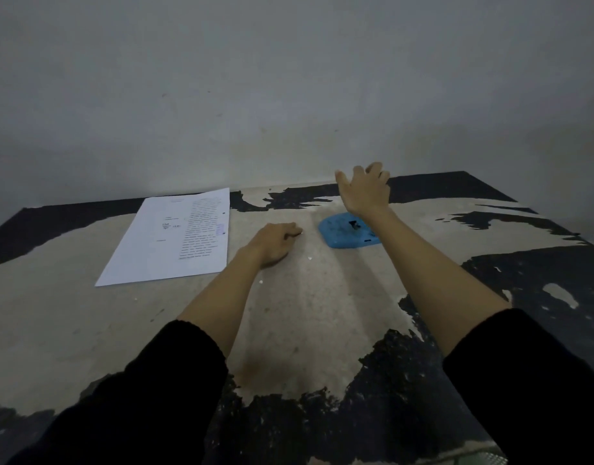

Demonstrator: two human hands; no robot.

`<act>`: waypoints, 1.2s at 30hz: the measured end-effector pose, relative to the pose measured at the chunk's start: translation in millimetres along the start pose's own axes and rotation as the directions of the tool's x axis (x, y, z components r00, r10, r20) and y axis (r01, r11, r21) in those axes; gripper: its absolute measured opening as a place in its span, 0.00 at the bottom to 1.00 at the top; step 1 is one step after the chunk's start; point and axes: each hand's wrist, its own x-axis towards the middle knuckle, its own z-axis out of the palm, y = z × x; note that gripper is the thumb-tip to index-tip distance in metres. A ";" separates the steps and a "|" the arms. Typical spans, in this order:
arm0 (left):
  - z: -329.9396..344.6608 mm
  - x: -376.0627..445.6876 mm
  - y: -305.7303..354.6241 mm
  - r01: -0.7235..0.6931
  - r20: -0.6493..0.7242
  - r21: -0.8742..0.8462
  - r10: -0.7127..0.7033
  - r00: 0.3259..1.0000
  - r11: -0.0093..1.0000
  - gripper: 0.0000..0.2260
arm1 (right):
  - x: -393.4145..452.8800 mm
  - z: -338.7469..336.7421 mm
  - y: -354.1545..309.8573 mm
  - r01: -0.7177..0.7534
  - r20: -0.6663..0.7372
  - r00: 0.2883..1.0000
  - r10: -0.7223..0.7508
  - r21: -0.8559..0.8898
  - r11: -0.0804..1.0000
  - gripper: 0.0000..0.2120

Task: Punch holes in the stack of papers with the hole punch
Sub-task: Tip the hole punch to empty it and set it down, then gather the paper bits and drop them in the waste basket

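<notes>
blue hole punch (349, 231), white papers (175, 236) with black print, beige tabletop (309, 297) with patchy black paint, black sleeves (148, 397)

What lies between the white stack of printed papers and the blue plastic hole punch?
In the head view, the left hand rests on the worn table between the papers and punch.

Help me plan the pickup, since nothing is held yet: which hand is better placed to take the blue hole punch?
Probably the right hand: it is raised, fingers spread, just beyond the blue hole punch and apart from it. The left hand rests curled on the table, nearer the papers.
</notes>
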 end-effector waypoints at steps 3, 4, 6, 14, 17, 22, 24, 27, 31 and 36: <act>-0.3 -8.3 2.2 -0.047 0.008 -0.003 0.047 0.999 0.999 0.18 | -21.0 2.4 4.4 0.216 -0.351 0.912 -0.214 -0.035 0.976 0.18; -0.2 -11.9 3.0 -0.066 0.001 -0.014 0.066 0.998 0.998 0.18 | -27.7 2.8 5.2 0.274 -0.413 0.875 -0.254 -0.011 0.962 0.16; 1.2 -20.7 4.1 -0.103 -0.016 -0.029 0.102 0.995 0.994 0.19 | -44.4 4.8 5.4 0.406 -0.499 0.798 -0.339 0.028 0.914 0.12; 5.5 -47.8 15.6 -0.159 -0.104 -0.048 0.153 0.983 0.986 0.19 | -92.6 39.6 7.0 0.375 -0.014 0.923 -0.384 0.250 0.893 0.13; 3.2 -57.4 16.8 -0.131 -0.133 -0.107 0.117 0.984 0.986 0.17 | -98.3 44.8 10.7 0.265 0.172 0.932 -0.319 0.275 0.924 0.14; -11.6 -71.4 4.0 0.025 -0.207 -0.201 -0.067 0.976 0.979 0.14 | -94.7 43.3 5.0 0.066 0.284 0.946 -0.156 0.302 0.951 0.11; -18.2 -76.6 -2.1 0.065 -0.237 -0.195 -0.111 0.965 0.979 0.11 | -93.0 42.0 2.3 0.044 0.305 0.942 -0.138 0.296 0.954 0.10; -25.4 -84.6 -7.5 0.098 -0.218 -0.219 -0.146 0.965 0.971 0.07 | -95.0 43.2 -0.2 0.010 0.307 0.945 -0.111 0.312 0.950 0.11; -27.0 -95.7 -13.5 0.152 -0.100 -0.286 -0.187 0.977 0.946 0.08 | -97.8 46.0 -3.1 -0.042 0.263 0.963 -0.055 0.349 0.936 0.11; -30.7 -100.5 -18.9 0.135 -0.010 -0.314 -0.146 0.989 0.940 0.11 | -95.0 43.8 -6.8 -0.085 0.321 0.947 -0.029 0.334 0.939 0.11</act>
